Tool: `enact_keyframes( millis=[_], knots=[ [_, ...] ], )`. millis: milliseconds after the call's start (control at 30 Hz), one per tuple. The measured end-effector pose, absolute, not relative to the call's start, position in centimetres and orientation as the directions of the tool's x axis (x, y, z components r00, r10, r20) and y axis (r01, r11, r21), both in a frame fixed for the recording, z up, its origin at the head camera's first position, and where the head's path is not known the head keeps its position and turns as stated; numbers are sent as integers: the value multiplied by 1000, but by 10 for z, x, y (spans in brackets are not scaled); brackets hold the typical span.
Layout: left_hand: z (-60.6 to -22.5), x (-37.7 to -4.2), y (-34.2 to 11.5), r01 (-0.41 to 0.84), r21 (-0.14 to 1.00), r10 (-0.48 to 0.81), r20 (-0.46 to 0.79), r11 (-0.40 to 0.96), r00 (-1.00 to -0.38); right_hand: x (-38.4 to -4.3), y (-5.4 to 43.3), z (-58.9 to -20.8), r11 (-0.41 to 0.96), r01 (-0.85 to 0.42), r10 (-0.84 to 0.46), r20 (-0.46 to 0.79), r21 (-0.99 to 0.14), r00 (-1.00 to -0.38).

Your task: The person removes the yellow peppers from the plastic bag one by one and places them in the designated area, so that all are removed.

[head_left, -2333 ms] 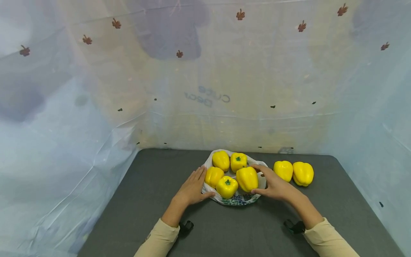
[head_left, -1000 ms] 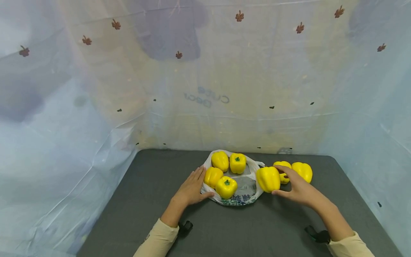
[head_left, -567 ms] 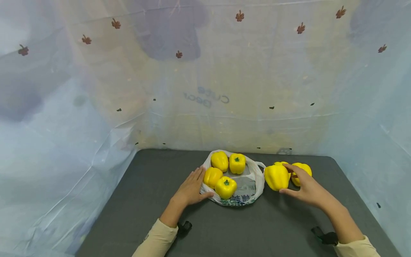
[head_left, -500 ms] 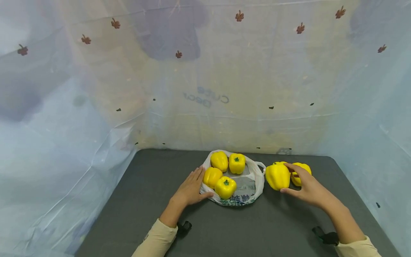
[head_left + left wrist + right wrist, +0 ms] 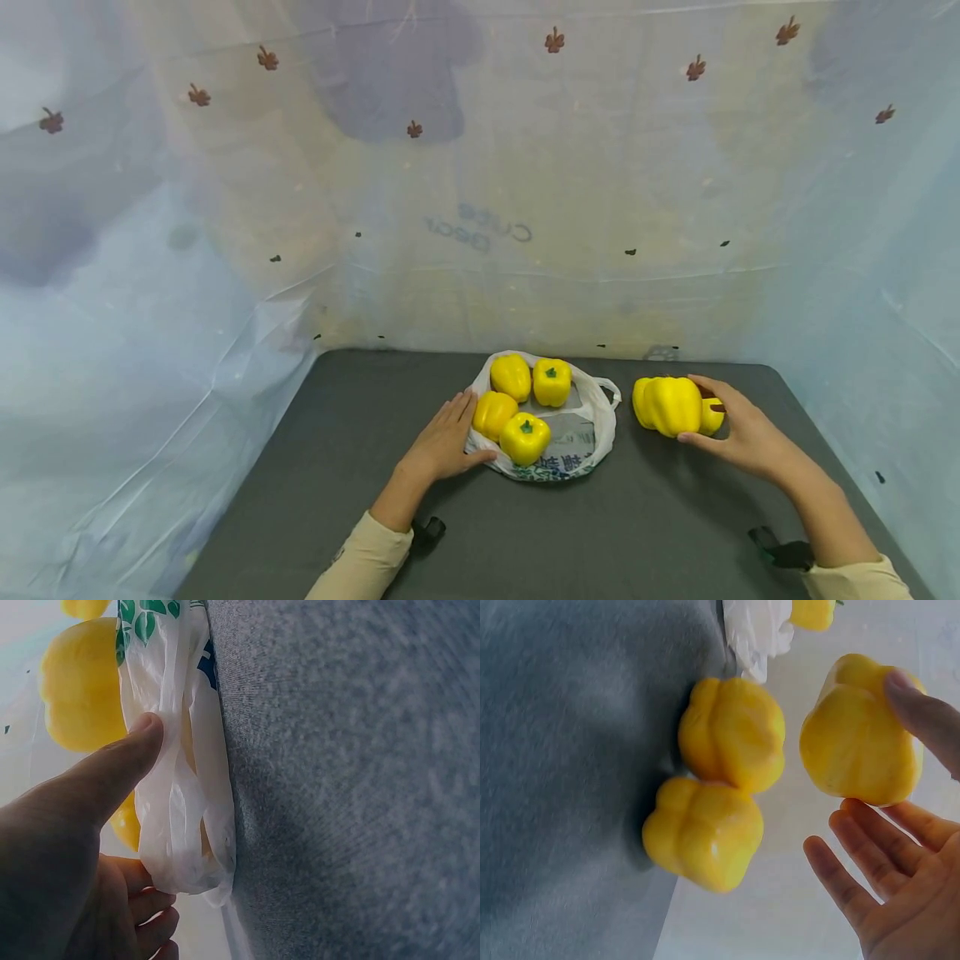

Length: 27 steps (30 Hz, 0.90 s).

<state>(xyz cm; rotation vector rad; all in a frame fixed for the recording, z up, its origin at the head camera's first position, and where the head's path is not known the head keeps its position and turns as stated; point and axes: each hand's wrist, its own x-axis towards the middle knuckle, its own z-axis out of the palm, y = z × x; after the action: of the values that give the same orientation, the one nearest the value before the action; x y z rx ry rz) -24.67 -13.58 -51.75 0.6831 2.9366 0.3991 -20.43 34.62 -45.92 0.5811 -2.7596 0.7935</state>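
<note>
My right hand (image 5: 750, 433) holds a yellow bell pepper (image 5: 862, 739) between thumb and fingertips, lifted off the table in the right wrist view. Two more yellow bell peppers, a nearer one (image 5: 731, 735) and another (image 5: 703, 834), lie side by side on the table; in the head view the held one partly covers them. My left hand (image 5: 442, 442) rests against the left side of a white plastic bag (image 5: 604, 417), thumb and fingers spread along it. Several yellow peppers sit in the bag's left part, among them one with a green stem (image 5: 525, 439).
A dark grey table (image 5: 570, 542) carries everything. The bag's handle loop (image 5: 611, 390) sticks out towards the right. Behind and beside the table hangs a pale plastic sheet (image 5: 480, 308) with small leaf marks.
My right hand has carried the pepper out of the bag, rightwards to over the two peppers on the table. The left hand stays at the bag.
</note>
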Motion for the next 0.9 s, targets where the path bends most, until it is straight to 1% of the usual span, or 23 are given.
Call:
enact_keyframes(
  millis=[100,267,367,667,800,900],
  knots=[
    [-519,-248,-136,421,271,447,-39,866,-894,-204,353,-459,789,-405,-292,297,-462,-909],
    [-523,-250,-137,422,254,445,-39,870,-895,-203,362,-458,792,-345,-257,238,-503,-937],
    [-524,-251,-137,423,247,445,-39,872,-894,-202,369,-458,797,-324,-240,225,-510,-944],
    [-527,-252,-137,427,259,450,-33,866,-892,-204,389,-461,806,-326,-215,269,-494,-939],
    [-527,-252,-138,425,269,450,-35,864,-892,-205,395,-461,799,-321,-208,266,-508,-941],
    [-528,-253,-138,422,257,447,-45,869,-893,-205,399,-461,798,-309,-200,257,-517,-946]
  ],
)
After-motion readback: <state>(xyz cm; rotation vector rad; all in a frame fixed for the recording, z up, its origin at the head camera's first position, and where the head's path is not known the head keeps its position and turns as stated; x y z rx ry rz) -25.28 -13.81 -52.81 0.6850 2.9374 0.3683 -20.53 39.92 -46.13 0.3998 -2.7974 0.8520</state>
